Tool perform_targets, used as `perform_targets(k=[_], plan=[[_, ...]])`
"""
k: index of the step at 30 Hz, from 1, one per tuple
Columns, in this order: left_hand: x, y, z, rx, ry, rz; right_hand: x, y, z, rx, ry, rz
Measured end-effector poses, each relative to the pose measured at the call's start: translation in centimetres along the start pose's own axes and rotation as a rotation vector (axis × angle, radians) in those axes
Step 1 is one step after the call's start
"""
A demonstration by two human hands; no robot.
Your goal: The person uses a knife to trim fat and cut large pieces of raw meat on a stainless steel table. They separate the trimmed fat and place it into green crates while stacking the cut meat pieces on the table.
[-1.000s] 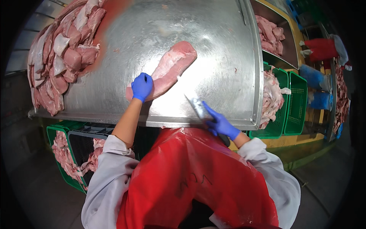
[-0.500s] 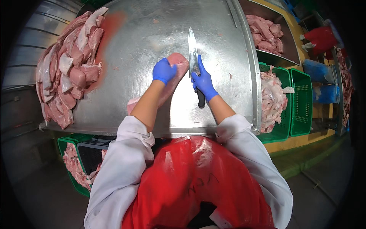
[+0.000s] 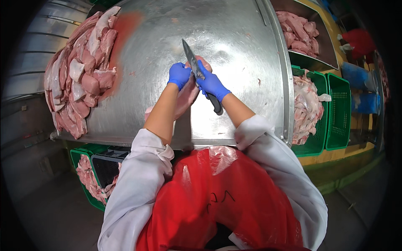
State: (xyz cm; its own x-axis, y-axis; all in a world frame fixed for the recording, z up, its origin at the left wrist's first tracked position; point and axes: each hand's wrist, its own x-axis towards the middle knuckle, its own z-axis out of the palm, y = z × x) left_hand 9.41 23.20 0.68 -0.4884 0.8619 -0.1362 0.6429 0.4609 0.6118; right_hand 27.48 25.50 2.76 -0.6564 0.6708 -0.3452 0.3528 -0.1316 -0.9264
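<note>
A long pale-pink strip of meat lies on the steel table in front of me. My left hand, in a blue glove, is closed on the meat's left edge. My right hand, gloved in the same blue, grips a long-bladed knife by its black handle. The blade crosses over the upper part of the meat and points away and to the left. Its edge is close beside my left fingers; whether it touches the meat is hard to tell.
A heap of meat pieces covers the table's left side. Right of the table are a metal bin of meat, a green crate of trimmings and another green crate. More crates stand below left. A person in red is far right.
My right hand has brought the knife leftward from beside the meat to over it, and the blade has tilted left. My left hand stays on the meat. The view has shifted slightly.
</note>
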Motion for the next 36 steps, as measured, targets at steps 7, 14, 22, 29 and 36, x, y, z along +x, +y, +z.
perform_targets(k=[7, 14, 22, 29, 36], plan=[[-1.9, -0.6, -2.2, -0.139, -0.011, -0.069, -5.7, 0.3, -0.8, -0.049, -0.247, 0.029], [-1.5, 1.2, -4.7, -0.448, -0.078, -0.200, -6.8, -1.7, -2.0, -0.137, -0.379, 0.049], [-1.5, 3.0, -4.3, -0.556, -0.154, -0.123, -0.6, -1.7, 0.2, 0.024, -0.259, -0.015], [-2.2, 1.4, -7.1, -0.686, -0.218, -0.104, -9.6, 1.0, -0.3, -0.059, -0.380, -0.009], [-2.3, 1.1, -8.5, -0.759, -0.230, -0.098, -6.3, 0.0, 3.4, -0.033, -0.301, -0.033]])
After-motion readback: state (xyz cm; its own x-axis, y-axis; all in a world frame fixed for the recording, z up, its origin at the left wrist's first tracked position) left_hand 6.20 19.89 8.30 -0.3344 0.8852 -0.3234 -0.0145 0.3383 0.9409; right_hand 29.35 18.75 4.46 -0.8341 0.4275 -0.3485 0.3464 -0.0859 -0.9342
